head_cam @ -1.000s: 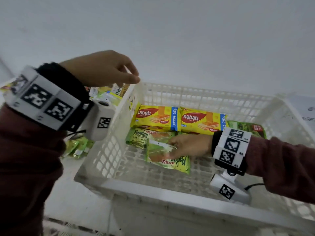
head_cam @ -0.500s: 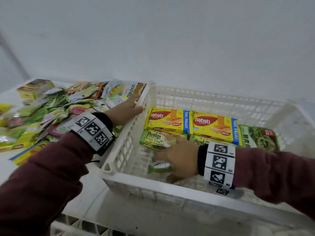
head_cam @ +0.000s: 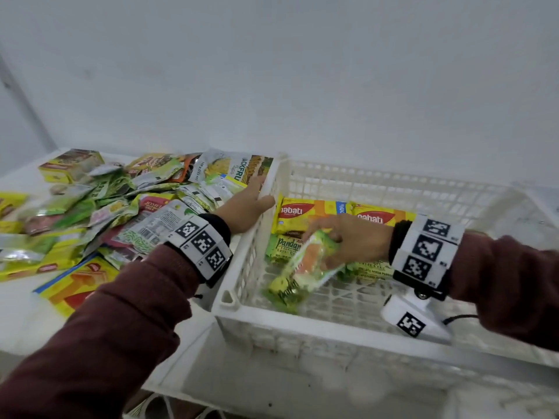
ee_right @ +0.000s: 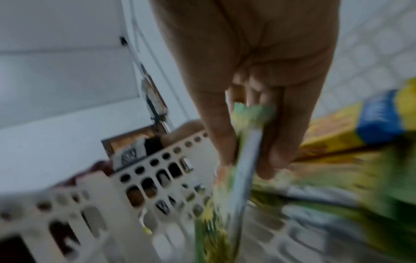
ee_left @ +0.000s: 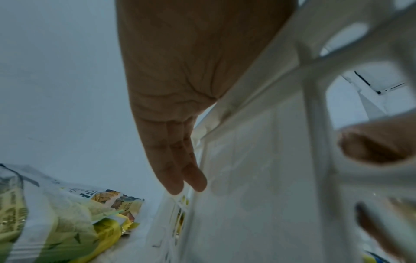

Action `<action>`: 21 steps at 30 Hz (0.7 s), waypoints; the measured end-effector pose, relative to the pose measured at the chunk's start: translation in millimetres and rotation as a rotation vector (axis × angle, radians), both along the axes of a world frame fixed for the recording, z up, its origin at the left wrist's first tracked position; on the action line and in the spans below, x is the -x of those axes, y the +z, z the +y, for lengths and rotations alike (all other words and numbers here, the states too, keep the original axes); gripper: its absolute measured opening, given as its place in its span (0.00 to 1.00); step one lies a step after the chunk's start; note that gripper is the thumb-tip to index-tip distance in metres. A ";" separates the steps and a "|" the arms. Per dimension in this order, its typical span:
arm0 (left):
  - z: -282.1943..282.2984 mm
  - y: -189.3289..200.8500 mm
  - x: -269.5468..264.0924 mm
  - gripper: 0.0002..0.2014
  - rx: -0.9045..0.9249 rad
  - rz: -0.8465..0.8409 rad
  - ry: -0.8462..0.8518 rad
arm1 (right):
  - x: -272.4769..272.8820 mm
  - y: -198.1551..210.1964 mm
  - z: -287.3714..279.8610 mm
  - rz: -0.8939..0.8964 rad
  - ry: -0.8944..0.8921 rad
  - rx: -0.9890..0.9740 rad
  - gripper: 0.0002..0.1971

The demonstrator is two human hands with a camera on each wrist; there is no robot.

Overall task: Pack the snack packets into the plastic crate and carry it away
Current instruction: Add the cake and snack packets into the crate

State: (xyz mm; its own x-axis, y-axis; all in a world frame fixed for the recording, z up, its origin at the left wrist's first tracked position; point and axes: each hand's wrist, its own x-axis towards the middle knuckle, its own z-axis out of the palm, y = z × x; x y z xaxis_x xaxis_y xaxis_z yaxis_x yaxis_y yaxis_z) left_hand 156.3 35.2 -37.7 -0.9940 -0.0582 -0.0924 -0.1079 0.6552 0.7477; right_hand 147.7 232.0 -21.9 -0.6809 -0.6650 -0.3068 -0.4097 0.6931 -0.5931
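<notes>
White table (head_cam: 21, 322) under snack packets (head_cam: 99, 207) and plastic crate (head_cam: 302, 323)

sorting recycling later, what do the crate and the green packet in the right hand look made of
Crate: looks like rigid white moulded plastic, matt, judging by its lattice walls and thick rim. Green packet: seems thin glossy plastic film, printed, which flexes and glints where the right hand pinches it; any foil lining cannot be told.

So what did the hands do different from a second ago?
The right hand has lifted the green packet off the crate floor and now pinches it tilted, one end up. The left hand dropped from above the rim to rest against the crate's left wall. The two yellow Nabati packets stayed put.
</notes>
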 end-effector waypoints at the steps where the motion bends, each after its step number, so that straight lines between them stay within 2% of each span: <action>1: 0.0 0.2 -0.8 0.25 0.000 0.005 -0.004 | 1.5 -7.8 2.2 0.037 0.027 -0.134 0.20; 3: 0.3 0.9 -2.7 0.25 0.008 0.023 -0.012 | 3.2 -20.3 6.3 0.161 0.032 -0.300 0.15; 5: 0.5 1.1 -3.8 0.24 -0.001 0.046 -0.026 | 1.3 -27.0 7.3 0.230 0.026 -0.383 0.07; 7: 0.8 1.3 -4.4 0.23 -0.010 0.067 -0.037 | -2.4 -32.2 4.6 0.307 0.075 -0.463 0.07; 10: 0.4 0.1 -4.4 0.23 -0.009 0.078 -0.042 | -5.0 -41.6 -2.0 0.349 0.115 -0.441 0.11; 12: 1.1 0.1 -6.0 0.23 -0.013 0.089 -0.041 | -7.3 -44.4 -6.6 0.361 0.105 -0.407 0.10; 14: 1.4 -0.1 -7.7 0.22 -0.017 0.101 -0.029 | -11.8 -41.5 -11.4 0.466 0.156 -0.459 0.07; 15: 1.2 -0.6 -8.5 0.22 -0.017 0.101 -0.016 | -14.2 -38.8 -13.4 0.532 0.197 -0.474 0.08; 17: -1.1 -2.8 -7.5 0.22 -0.003 0.093 0.020 | -17.1 -37.8 -17.0 0.601 0.324 -0.461 0.16; 19: -3.6 -4.8 -7.4 0.22 0.014 0.086 0.049 | -20.1 -40.7 -21.9 0.602 0.506 -0.410 0.24; 21: -4.0 -5.3 -9.4 0.21 0.042 0.089 0.064 | -21.4 -47.6 -26.9 0.549 0.612 -0.417 0.30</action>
State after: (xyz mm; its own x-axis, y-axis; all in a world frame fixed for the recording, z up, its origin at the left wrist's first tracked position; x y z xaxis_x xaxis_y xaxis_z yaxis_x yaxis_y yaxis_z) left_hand 165.7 31.2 -43.1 -0.9923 -0.1236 0.0004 -0.0845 0.6802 0.7281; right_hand 169.1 205.1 -69.6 -0.3677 -0.8654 -0.3405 -0.9254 0.3767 0.0420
